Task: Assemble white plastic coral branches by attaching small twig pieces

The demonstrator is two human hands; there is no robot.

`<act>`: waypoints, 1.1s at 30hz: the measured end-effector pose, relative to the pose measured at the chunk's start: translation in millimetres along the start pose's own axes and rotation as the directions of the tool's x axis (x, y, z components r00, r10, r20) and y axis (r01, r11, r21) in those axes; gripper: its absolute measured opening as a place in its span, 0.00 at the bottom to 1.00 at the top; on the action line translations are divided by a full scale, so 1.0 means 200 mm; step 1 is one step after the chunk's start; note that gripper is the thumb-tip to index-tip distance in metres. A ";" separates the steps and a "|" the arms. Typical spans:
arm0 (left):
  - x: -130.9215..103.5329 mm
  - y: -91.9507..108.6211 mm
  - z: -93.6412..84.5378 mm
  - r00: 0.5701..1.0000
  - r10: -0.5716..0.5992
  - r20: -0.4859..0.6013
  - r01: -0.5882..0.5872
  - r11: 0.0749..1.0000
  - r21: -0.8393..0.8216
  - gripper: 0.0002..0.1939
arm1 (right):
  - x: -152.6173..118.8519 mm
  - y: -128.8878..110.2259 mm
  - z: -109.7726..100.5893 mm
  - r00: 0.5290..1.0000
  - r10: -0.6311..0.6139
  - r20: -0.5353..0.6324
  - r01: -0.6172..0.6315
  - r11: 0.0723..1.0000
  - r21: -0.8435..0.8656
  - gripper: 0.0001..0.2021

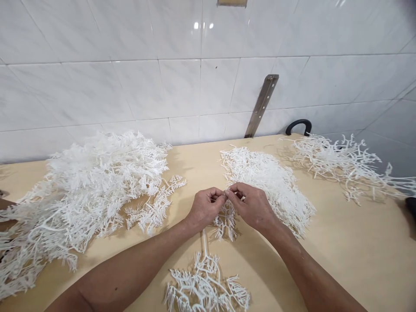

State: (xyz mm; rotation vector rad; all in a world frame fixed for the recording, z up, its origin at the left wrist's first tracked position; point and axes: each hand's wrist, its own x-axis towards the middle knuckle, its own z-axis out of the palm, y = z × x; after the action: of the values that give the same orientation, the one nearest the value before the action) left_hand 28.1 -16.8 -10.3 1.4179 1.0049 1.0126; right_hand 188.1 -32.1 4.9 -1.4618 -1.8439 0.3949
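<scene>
Over the middle of the table, my left hand [208, 208] and my right hand [251, 206] meet with their fingertips pinched together. Between them is a small bit of a white plastic branch [225, 223], whose forked twigs hang just below the fingers. How the pieces join there is hidden by the fingers. A larger white branch [208, 286] lies nearer to me, its straight stem running up under my left hand. Close beyond my right hand is a dense pile of white sprigs [266, 182].
A big heap of white branches [97, 186] covers the left of the table [344, 247]. Thinner bare branches [338, 160] lie at the back right, by a black curved handle [299, 123]. A metal bracket [261, 106] stands against the tiled wall [136, 86]. Part of another person's arm [7, 214] appears at far left.
</scene>
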 end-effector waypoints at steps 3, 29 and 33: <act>0.00 0.00 -0.01 1.000 -0.008 0.013 0.008 1.000 -0.006 0.15 | 0.00 -0.01 0.00 1.000 0.014 0.021 -0.014 1.000 -0.001 0.11; 0.01 0.06 -0.04 0.973 0.026 0.230 0.003 0.992 -0.123 0.19 | 0.05 -0.01 -0.04 0.961 0.151 -0.230 -0.192 0.967 -0.169 0.10; 0.01 0.06 -0.04 0.982 0.017 0.189 -0.007 0.998 -0.056 0.20 | 0.05 0.05 -0.16 0.895 0.258 -0.364 -0.283 0.959 -0.014 0.09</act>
State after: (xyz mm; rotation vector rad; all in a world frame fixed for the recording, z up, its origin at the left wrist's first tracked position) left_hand 22.0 -13.7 2.0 1.4468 0.8237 0.8885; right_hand 216.0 -25.5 24.1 -1.7167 -1.3787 0.1813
